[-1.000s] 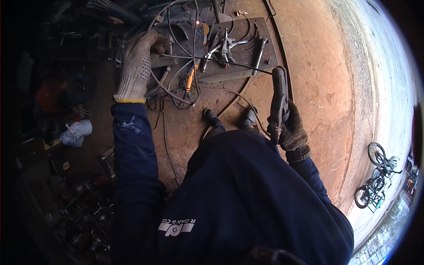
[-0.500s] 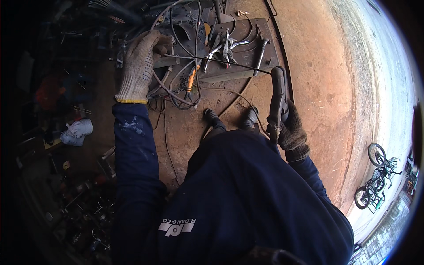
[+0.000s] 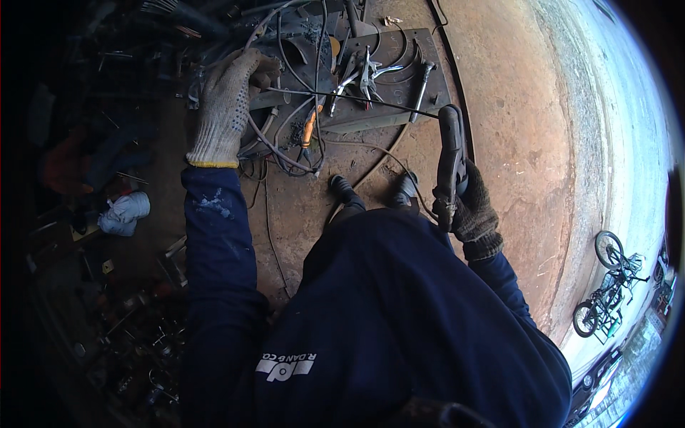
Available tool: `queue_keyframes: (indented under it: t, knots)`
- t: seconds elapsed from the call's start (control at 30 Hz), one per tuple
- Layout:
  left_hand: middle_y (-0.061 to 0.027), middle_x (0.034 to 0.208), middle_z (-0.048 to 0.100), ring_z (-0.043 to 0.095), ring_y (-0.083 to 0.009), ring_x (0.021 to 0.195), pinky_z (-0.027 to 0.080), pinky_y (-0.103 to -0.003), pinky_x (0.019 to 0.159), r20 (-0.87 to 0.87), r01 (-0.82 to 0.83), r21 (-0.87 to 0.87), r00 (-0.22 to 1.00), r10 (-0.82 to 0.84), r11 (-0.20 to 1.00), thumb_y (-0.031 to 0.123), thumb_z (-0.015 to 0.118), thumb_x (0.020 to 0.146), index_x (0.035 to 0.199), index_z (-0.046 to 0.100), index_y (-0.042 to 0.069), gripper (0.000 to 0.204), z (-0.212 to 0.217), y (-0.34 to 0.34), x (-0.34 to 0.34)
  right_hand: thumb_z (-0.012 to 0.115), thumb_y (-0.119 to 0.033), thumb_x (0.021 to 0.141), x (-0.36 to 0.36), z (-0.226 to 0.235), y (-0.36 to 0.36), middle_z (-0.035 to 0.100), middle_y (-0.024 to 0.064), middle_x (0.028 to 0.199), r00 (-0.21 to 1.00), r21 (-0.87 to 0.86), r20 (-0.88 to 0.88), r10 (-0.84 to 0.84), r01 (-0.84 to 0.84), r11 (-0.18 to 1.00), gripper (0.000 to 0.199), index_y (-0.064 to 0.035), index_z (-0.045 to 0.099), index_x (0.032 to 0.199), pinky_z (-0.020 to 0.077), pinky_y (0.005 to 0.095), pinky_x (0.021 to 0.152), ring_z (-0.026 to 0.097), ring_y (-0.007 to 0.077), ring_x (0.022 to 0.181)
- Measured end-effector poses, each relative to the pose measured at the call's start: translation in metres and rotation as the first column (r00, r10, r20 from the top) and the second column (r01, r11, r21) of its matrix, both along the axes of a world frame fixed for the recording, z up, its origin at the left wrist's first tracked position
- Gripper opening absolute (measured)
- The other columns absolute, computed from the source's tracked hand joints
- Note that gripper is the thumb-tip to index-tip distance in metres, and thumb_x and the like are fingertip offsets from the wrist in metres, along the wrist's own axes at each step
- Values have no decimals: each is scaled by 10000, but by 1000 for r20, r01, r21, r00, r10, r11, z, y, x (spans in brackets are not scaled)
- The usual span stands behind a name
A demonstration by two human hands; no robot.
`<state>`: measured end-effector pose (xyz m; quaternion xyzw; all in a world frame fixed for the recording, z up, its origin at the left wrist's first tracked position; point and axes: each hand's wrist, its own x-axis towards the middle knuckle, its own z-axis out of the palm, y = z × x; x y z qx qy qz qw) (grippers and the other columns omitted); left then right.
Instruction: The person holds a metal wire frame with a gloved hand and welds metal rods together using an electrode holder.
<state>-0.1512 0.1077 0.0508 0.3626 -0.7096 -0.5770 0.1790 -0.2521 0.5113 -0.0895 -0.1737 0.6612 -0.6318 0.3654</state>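
My right hand (image 3: 474, 214), in a dark knitted glove, is closed around a welding electrode holder (image 3: 449, 157). From the holder's top a thin welding rod (image 3: 378, 103) runs left across the work table, its far end near my left hand (image 3: 227, 107). That hand wears a pale dotted glove with a yellow cuff. Its fingers are curled at the dark metal pieces; what they grip is hidden. Beside it, looped cables (image 3: 277, 151) hang over the metalwork. Silver locking pliers (image 3: 367, 78) lie on a steel plate (image 3: 389, 114), with an orange-handled tool (image 3: 309, 128) nearer me.
A hammer-like metal tool (image 3: 422, 89) rests on the plate's right side. Cables trail over the brown floor (image 3: 528, 143) by my shoes (image 3: 404, 189). At left are a white cloth bundle (image 3: 124, 212), dim clutter and a person in orange (image 3: 64, 164). A bicycle (image 3: 606, 285) stands far right.
My right hand and the holder have shifted very slightly. My left hand stays in place. At the dim left, the person in orange has moved a little left and nearer.
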Motion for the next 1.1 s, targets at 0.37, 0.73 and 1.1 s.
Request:
queue_keyframes:
  t: [0.37,0.73,1.1]
  knots:
    - [-94,915,698,618,-149,853,513,-303,868,-3,45,-4,999,-45,999,257,610,964,993,695,-26,297,2,-1,1,725,18,854,-3,11,-1,600,118,1102,998,67,-63,12,-7,998,787,-134,302,1500,588,349,710,658,204,892]
    - [-49,932,630,575,-128,857,524,-295,832,91,117,-130,990,-106,985,111,565,917,983,725,71,177,1,-4,-2,720,-186,906,-10,90,-31,526,163,1407,986,130,-85,142,-131,983,686,-10,367,1467,403,372,1096,523,259,1291]
    - [-83,899,699,571,-119,786,467,-265,756,-77,44,29,996,-41,999,261,558,962,953,729,-26,335,-7,-8,2,746,-46,838,2,18,-1,612,137,1039,995,112,-60,-75,81,990,768,-114,325,1477,598,369,659,673,236,847]
